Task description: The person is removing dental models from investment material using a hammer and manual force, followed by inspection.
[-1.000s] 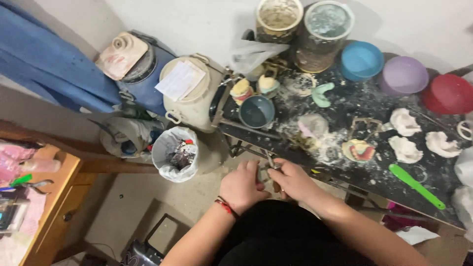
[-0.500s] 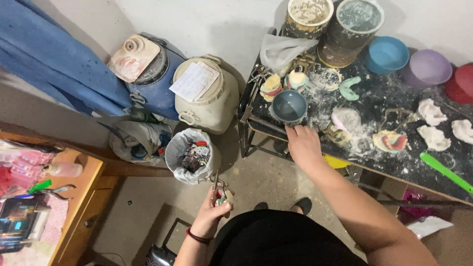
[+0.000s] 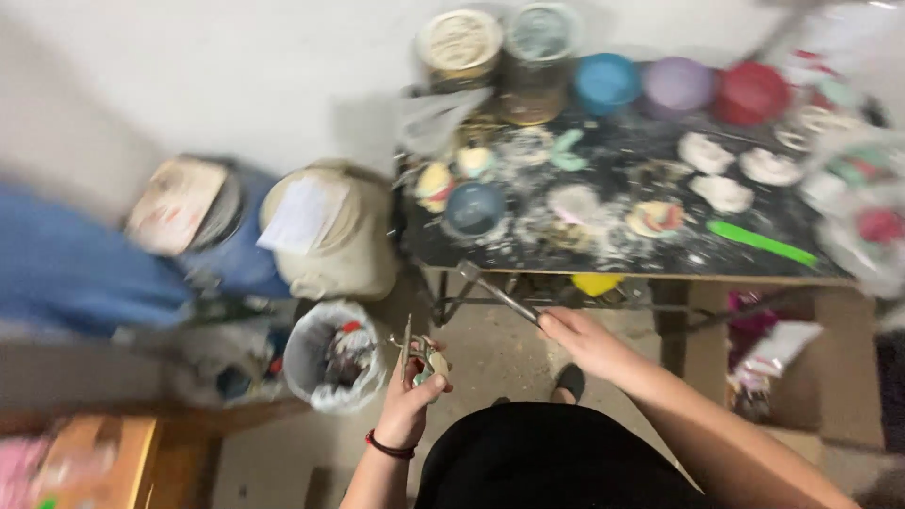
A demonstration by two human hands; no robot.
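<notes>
Frame is motion-smeared, so far left is mostly guesswork: a blue mass, an orange wooden surface at the bottom corner, two lidded drums behind, blue drum and beige drum with a paper sheet on its lid. Lined waste bin sits just left of the left hand, which is closed around a small metal articulator-like frame with something pale and greenish set in it; can't resolve what exactly. That piece hangs beside and slightly above the bin rim, so a slack grip likely drops it into the rubbish or onto the concrete floor. Right hand is wrapped on the handle of a slim metal tool, head pointing up-left near the table's metal leg; risk is clipping the frame or swinging toward the left hand's fingers. Plaster-dusted worktable above carries a small blue bowl, white plaster casts and a green stick close to the front edge, easy to knock off. Right end of the table is blurred and cut off.
</notes>
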